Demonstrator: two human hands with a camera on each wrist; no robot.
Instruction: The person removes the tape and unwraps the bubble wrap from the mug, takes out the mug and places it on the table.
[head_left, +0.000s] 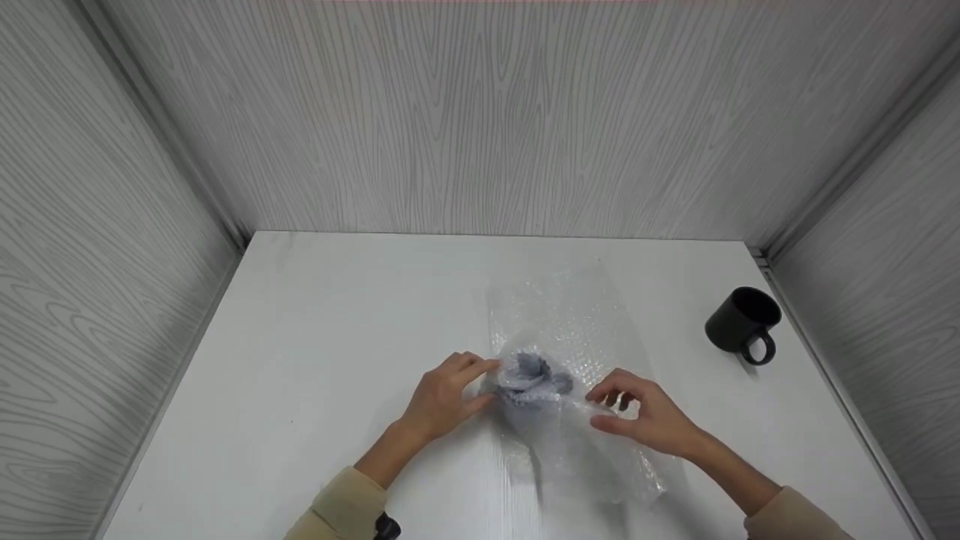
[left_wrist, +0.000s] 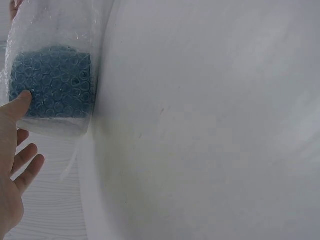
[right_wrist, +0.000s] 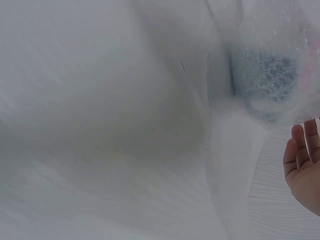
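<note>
A blue-grey mug (head_left: 534, 369) is wrapped in clear bubble wrap (head_left: 574, 307), its handle showing through on the right. Against its left side, my left hand (head_left: 448, 394) holds the wrapped mug between thumb and index finger. The left wrist view shows that thumb (left_wrist: 22, 102) on the bubbles, with the other fingers spread below. My right hand (head_left: 641, 412) is at the mug's right and pinches a raised fold of the wrap, its fingers bent. Part of this grip is hidden behind the film in the right wrist view.
A black mug (head_left: 739, 322) lies tilted on its side near the right edge of the white table (head_left: 337, 315). The bubble wrap spreads behind and in front of the wrapped mug. Grey wood-patterned panels (head_left: 480, 120) enclose the table at the back and sides.
</note>
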